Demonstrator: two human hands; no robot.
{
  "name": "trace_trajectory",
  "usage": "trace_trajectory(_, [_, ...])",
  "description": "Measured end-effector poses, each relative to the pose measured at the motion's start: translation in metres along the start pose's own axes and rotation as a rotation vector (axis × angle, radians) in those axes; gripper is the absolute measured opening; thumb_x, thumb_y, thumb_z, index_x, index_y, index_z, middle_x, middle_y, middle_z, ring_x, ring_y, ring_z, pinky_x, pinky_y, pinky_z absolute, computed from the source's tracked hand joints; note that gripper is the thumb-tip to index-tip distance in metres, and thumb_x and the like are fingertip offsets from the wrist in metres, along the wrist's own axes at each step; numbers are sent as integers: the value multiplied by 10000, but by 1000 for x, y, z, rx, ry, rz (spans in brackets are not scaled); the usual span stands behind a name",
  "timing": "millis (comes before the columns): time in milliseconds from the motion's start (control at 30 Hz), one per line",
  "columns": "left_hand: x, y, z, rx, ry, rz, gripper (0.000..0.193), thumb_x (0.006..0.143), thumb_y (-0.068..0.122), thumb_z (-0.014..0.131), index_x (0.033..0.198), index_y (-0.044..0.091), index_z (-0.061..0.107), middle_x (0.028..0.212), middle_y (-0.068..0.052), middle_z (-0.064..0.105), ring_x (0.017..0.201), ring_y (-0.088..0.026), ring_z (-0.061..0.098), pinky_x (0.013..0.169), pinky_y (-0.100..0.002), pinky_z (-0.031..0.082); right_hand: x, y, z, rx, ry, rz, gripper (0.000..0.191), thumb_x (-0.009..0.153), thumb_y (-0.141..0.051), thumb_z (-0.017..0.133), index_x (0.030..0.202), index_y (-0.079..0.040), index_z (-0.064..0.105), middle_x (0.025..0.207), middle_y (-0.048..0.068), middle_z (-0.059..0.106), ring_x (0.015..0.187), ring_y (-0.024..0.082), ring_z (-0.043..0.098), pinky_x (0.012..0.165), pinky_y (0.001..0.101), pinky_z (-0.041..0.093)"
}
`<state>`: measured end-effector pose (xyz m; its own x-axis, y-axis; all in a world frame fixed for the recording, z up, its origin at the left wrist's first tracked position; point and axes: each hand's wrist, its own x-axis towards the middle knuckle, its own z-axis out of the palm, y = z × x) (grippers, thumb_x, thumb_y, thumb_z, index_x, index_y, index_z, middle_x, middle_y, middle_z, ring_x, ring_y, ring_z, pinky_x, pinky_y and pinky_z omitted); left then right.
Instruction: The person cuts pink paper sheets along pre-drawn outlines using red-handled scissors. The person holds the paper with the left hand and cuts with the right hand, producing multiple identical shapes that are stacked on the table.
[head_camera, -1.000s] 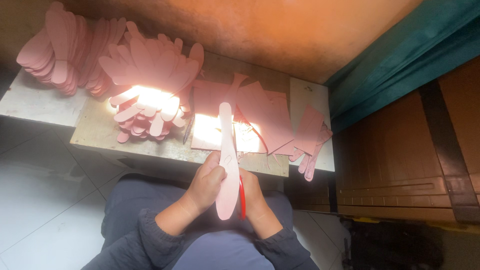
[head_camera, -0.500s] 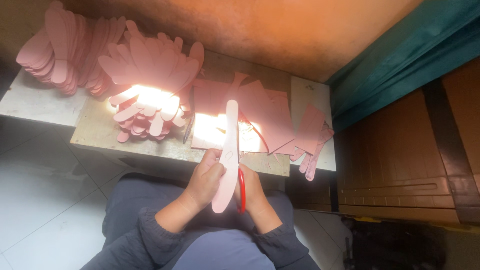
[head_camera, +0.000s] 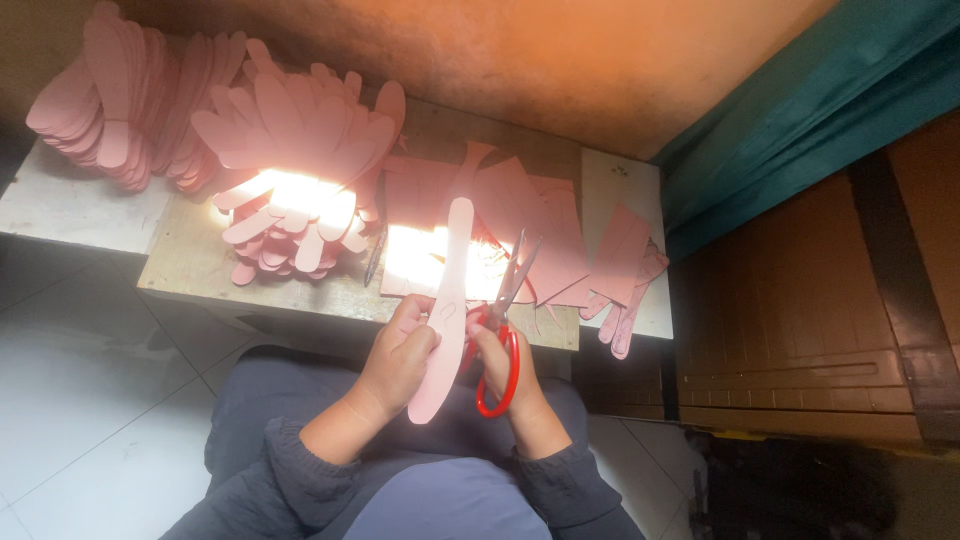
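My left hand (head_camera: 397, 362) grips a long pink sole-shaped cutout (head_camera: 448, 300), held upright over my lap. My right hand (head_camera: 505, 375) holds scissors with red handles (head_camera: 502, 340); their blades stand open and point up and to the right, just beside the cutout's right edge. Both hands meet in front of the low wooden table (head_camera: 200, 262).
Fanned piles of pink sole-shaped pieces (head_camera: 290, 140) cover the table's left and back. Flat pink sheets (head_camera: 530, 215) and offcuts (head_camera: 625, 300) lie at its right. A dark pen (head_camera: 375, 255) rests near the middle. A wooden cabinet (head_camera: 800, 330) stands to the right.
The scissors have swung out from behind the cutout to its right side, with the blades now spread open. The cutout has stayed upright in my left hand.
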<state>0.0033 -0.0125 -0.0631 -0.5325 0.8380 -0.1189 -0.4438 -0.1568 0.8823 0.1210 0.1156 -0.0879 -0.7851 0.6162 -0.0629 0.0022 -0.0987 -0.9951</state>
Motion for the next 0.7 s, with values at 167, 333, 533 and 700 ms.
trace_trajectory(167, [-4,6,1,0,-61,9,344,859,-16,384,1175,-25,518,1185,-166,724,1070,-182,714,935,-313,565,10,-9,-5,250,23,102,257,991,-286,592,970,-34,636,834,60,668,703,137,643,618,301,553])
trace_trajectory(333, [-13,7,-3,298,-1,-54,266,887,25,444,1117,-4,574,979,-110,714,865,-126,637,779,-291,529,21,-21,-3,421,12,140,256,983,-291,633,987,-35,650,814,66,658,692,139,640,593,287,527])
trace_trajectory(533, [-20,3,-11,390,9,-32,237,875,61,476,1077,15,592,879,-52,676,764,-99,588,704,-276,516,30,-27,-3,440,0,140,172,972,-206,686,999,-41,649,858,49,649,737,124,613,678,277,521])
trace_trajectory(700, [-23,1,-14,394,38,-132,258,872,73,473,1080,29,619,847,-49,678,739,-97,595,685,-273,514,31,-27,-5,486,73,209,136,924,-168,689,918,-40,643,795,53,633,678,129,599,596,303,516])
